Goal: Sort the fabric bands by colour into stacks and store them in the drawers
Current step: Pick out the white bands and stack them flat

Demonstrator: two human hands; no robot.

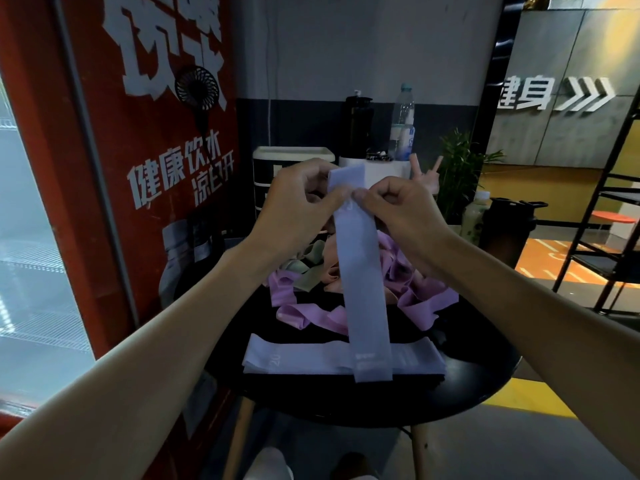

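Note:
A pale lavender-blue fabric band [367, 289] hangs lengthwise above the round black table [460, 393]. My left hand [298, 206] and my right hand [398, 209] both pinch it near its top end, thumbs meeting at the middle. Its lower end dangles over a flat stack of the same pale bands [301, 358] at the table's front. Behind lies a loose heap of pink-purple bands [311, 315], with green ones [306, 271] and peach ones [332, 275] mixed in. The small black-and-white drawer unit [266, 171] stands at the back, mostly hidden by my hands.
A dark flask [358, 123] and a clear water bottle [403, 126] stand on a white box behind. A dark jug [505, 230] and a pale bottle [476, 218] sit at the table's right. Red vending machine on the left; black shelf frame [602, 216] on the right.

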